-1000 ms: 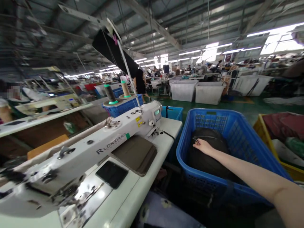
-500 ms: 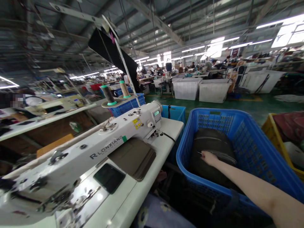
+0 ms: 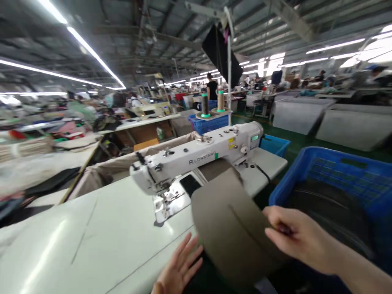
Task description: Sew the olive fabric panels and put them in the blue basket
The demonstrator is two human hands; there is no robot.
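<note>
A large olive-brown fabric piece [image 3: 228, 228] hangs in front of me, blurred by motion, with a darker line across it. My right hand [image 3: 301, 237] grips its right edge between thumb and fingers; a small dark object shows inside the curled fingers, too blurred to name. My left hand [image 3: 182, 263] is open, fingers spread, beside the fabric's lower left edge. Beyond the fabric stands a white sewing machine [image 3: 199, 153] on its pale table [image 3: 107, 228]. More brown fabric [image 3: 214, 168] lies under the machine's arm, next to a dark, phone-like flat rectangle [image 3: 190, 184].
To the right is a blue plastic basket [image 3: 283, 185] holding dark fabric pieces [image 3: 327, 208]. Two thread cones [image 3: 205, 105] stand behind the machine. A light blue crate [image 3: 277, 145] is past the table's end. Another person [image 3: 212, 87] stands in the background.
My right hand has left the basket and brought a fabric piece over the table's front edge. My left hand has come into view. The view has turned left.
</note>
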